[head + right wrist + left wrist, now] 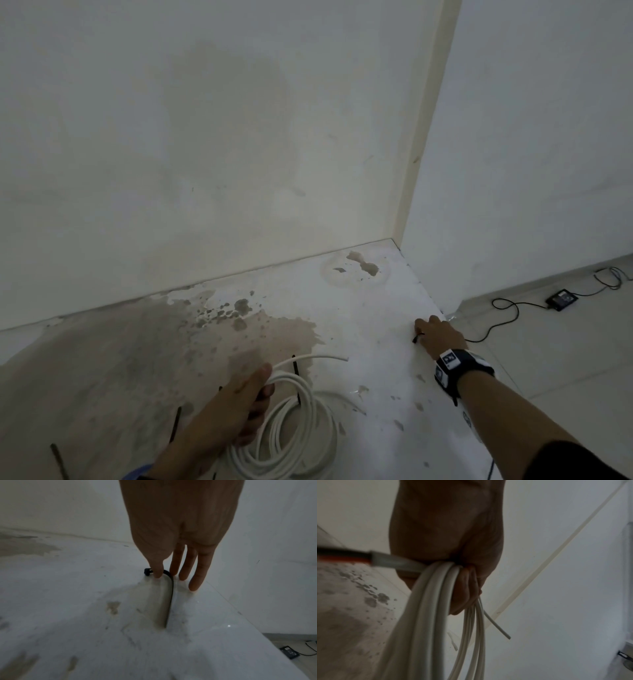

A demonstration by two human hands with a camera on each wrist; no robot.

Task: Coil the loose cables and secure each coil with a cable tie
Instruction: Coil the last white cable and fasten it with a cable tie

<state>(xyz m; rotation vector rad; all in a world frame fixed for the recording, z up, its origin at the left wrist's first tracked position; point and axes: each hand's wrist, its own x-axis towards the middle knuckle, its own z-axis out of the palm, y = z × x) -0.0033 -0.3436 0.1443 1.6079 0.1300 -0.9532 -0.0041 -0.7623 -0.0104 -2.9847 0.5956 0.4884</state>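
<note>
My left hand (253, 401) grips a coil of white cable (301, 428) at its top, low in the head view; one loose end (346, 358) sticks out to the right. In the left wrist view my left hand (464, 585) has its fingers curled round the bunched loops (433, 601), and a cut end with black and red cores (342, 557) points left. My right hand (431, 334) reaches to the right edge of the white surface. There its thumb and index finger pinch a black cable tie (171, 595) that arcs up off the surface; the other fingers (197, 580) stay straight.
Several more black cable ties (296, 377) lie on the stained white surface (342, 325) round the coil. Walls close the back and the right corner. On the lower floor to the right sit a black adapter box (561, 299) and its thin black lead (507, 311).
</note>
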